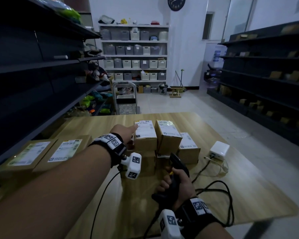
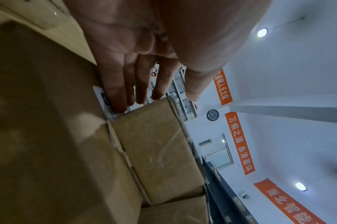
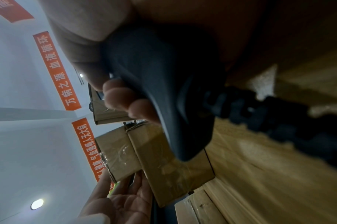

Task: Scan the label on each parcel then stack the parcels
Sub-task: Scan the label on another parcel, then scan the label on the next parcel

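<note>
Several brown cardboard parcels with white labels stand stacked in the middle of the wooden table [image 1: 231, 187]. My left hand [image 1: 130, 133] reaches to the top left parcel [image 1: 145, 135], its straight fingers [image 2: 115, 98] lying flat against that parcel's left side by the label edge. Beside it stands a second top parcel [image 1: 168, 137], and a lower parcel [image 1: 188, 149] sits to the right. My right hand [image 1: 175, 185] grips a black handheld scanner [image 1: 179, 163] in front of the stack, its head towards the parcels. In the right wrist view, fingers [image 3: 125, 98] curl round the scanner handle [image 3: 163, 75].
Two flat labelled parcels [image 1: 24, 156] [image 1: 66, 150] lie at the table's left. A white adapter box [image 1: 219, 149] with cables sits at the right; black cables [image 1: 219, 190] loop near my right wrist. Dark shelving runs along both sides, and a cart [image 1: 126, 100] stands beyond the table.
</note>
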A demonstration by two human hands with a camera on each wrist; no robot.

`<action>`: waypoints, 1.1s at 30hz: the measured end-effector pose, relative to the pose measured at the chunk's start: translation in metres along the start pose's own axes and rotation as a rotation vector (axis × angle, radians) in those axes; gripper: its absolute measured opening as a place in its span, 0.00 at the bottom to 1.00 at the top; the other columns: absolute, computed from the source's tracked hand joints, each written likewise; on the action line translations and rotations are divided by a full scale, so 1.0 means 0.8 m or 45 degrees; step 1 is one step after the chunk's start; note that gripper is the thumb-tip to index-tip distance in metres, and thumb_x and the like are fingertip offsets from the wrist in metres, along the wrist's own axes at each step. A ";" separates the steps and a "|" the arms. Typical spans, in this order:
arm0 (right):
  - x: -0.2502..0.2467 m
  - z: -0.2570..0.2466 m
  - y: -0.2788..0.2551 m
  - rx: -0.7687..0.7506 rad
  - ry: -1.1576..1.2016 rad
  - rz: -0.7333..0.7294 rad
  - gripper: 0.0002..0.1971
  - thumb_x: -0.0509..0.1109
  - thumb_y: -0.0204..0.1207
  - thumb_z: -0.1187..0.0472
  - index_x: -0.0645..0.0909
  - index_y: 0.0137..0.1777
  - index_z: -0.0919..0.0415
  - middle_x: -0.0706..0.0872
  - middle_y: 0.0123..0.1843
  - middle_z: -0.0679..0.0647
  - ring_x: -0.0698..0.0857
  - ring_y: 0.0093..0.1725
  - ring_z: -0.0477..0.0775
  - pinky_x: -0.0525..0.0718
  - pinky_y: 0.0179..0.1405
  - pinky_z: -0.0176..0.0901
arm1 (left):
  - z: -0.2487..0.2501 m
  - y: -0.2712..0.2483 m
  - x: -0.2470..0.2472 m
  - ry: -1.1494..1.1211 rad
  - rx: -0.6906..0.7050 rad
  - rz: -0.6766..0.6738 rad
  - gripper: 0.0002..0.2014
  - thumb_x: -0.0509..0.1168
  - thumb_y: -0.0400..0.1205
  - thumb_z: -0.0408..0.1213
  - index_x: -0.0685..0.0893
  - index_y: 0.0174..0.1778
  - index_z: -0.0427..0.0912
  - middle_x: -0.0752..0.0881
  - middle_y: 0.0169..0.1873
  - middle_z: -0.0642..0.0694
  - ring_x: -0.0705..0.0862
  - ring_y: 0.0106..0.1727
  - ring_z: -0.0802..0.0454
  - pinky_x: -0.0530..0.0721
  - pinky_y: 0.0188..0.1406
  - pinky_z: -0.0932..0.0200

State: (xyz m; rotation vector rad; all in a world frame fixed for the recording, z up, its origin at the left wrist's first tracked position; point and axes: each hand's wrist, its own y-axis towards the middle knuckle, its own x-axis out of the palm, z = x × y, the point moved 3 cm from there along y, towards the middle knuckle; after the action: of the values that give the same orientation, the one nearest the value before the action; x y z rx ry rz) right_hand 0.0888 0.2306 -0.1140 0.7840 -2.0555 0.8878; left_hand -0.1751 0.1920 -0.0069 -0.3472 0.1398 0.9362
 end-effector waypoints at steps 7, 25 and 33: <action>0.000 -0.001 -0.007 -0.022 -0.052 -0.005 0.09 0.70 0.78 0.56 0.80 0.51 0.62 0.69 0.27 0.54 0.71 0.22 0.54 0.71 0.28 0.46 | -0.001 -0.091 -0.024 -0.168 0.168 0.029 0.12 0.72 0.92 0.42 0.91 0.57 0.33 0.93 0.54 0.38 0.90 0.50 0.41 0.91 0.52 0.43; 0.138 0.122 -0.028 0.192 -0.355 -0.327 0.09 0.72 0.77 0.65 0.85 0.54 0.70 0.80 0.32 0.62 0.82 0.30 0.62 0.83 0.33 0.53 | -0.114 -0.149 -0.267 0.500 0.231 0.691 0.16 0.65 0.94 0.41 0.87 0.75 0.41 0.90 0.71 0.41 0.87 0.72 0.37 0.83 0.74 0.45; 0.172 0.157 -0.015 0.127 -0.557 -0.247 0.14 0.69 0.86 0.73 0.88 0.69 0.70 0.95 0.64 0.68 0.94 0.65 0.66 0.89 0.69 0.63 | -0.141 -0.169 -0.267 1.084 0.325 0.422 0.20 0.57 0.98 0.43 0.88 0.81 0.46 0.81 0.86 0.48 0.77 0.86 0.47 0.71 0.88 0.48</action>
State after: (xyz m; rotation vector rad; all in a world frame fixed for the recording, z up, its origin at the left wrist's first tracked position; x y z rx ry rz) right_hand -0.0245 0.0929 -0.0578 1.3024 -2.2655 0.7619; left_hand -0.1880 -0.0843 -0.0246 -0.4755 1.1145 1.0299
